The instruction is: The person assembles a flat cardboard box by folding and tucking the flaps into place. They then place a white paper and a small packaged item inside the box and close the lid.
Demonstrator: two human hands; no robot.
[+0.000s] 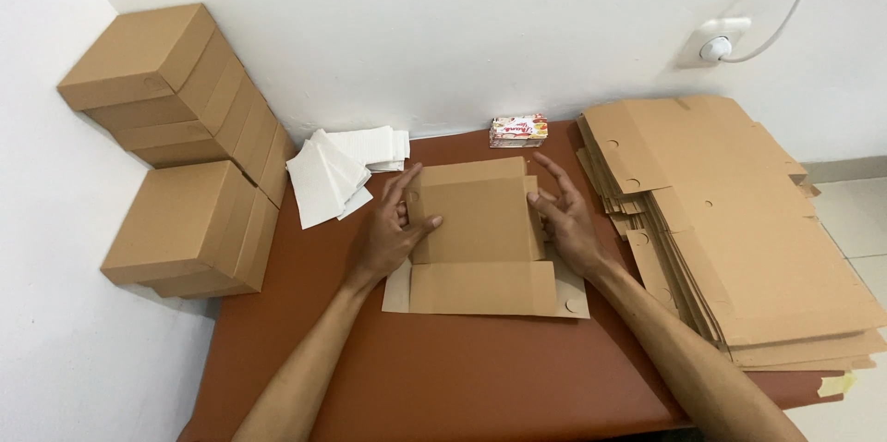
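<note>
A partly folded brown cardboard box (480,234) lies at the centre of the desk (462,377), with the left hand (388,234) and right hand (565,220) touching its sides. Finished brown boxes (180,146) are stacked at the far left. A stack of flat brown box blanks (739,230) lies at the right. A small rectangular white-and-red packet (518,131) stands against the wall.
</note>
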